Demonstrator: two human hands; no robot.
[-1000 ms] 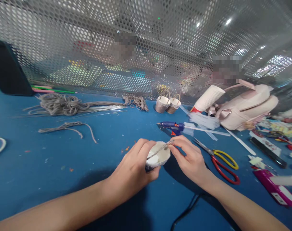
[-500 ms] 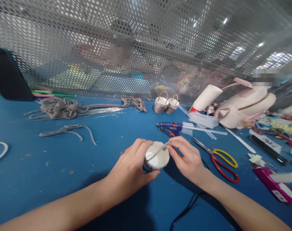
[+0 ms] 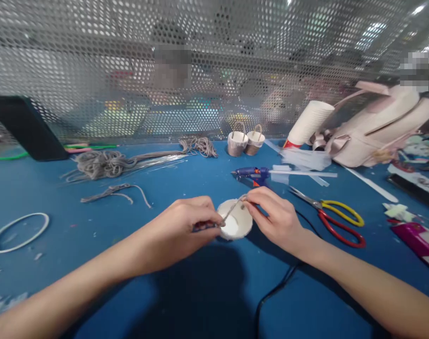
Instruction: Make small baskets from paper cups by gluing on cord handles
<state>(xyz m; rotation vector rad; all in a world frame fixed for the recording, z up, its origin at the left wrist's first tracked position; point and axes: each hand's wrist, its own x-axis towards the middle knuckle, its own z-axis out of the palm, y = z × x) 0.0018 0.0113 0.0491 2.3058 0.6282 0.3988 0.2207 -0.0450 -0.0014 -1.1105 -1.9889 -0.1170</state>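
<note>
A white paper cup (image 3: 243,225) stands on the blue table with its mouth towards me. Across that mouth runs a short grey cord (image 3: 232,210). My left hand (image 3: 191,223) pinches the cord's near left end at the cup's rim. At the far right side of the rim, the fingers of my right hand (image 3: 272,212) are closed on the cord's other end. The cup's outer wall is mostly hidden from this angle.
Behind the cup lie a blue glue gun (image 3: 251,174) and two small cups with handles (image 3: 237,143). Scissors (image 3: 336,214) rest to the right, near a black cable (image 3: 276,289). Grey cord bundles (image 3: 101,164) and a white ring (image 3: 19,232) are on the left.
My left hand has let go of the cup's side and moved to the cord's near end. My right hand keeps its pinch. The view has shifted slightly.
</note>
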